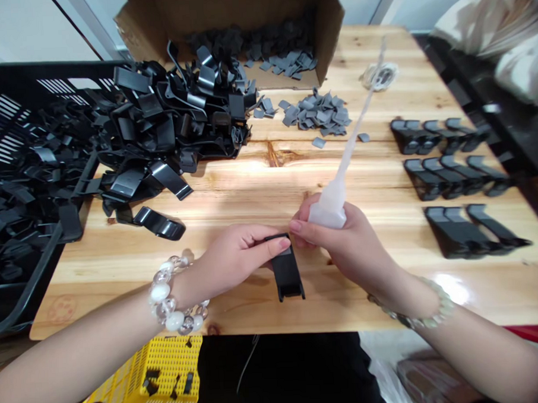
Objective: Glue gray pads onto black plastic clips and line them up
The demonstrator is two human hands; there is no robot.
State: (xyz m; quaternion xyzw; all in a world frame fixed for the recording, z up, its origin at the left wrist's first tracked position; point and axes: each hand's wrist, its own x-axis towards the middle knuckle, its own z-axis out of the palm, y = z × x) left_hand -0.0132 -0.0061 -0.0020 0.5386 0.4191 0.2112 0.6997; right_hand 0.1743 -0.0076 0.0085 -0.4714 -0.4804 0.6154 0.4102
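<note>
My left hand (233,256) grips a black plastic clip (289,276) above the front of the wooden table (233,197). Its thumb presses near the clip's upper end, where a small grey pad (282,250) partly shows. Just to the right, my right hand (357,245) is closed around a translucent white squeeze bottle (332,200) with a long thin nozzle. The nozzle points up and away from the clip. Fingertips of both hands are close together by the clip's top; whether they touch is hard to make out.
Loose black clips (158,123) heap at the left, beside a black crate (32,295). Grey pads (323,113) lie before an open cardboard box (329,50). Several clips stand in rows (455,178) at the right, near a white roll (380,76). A yellow basket (125,374) sits below the table's edge.
</note>
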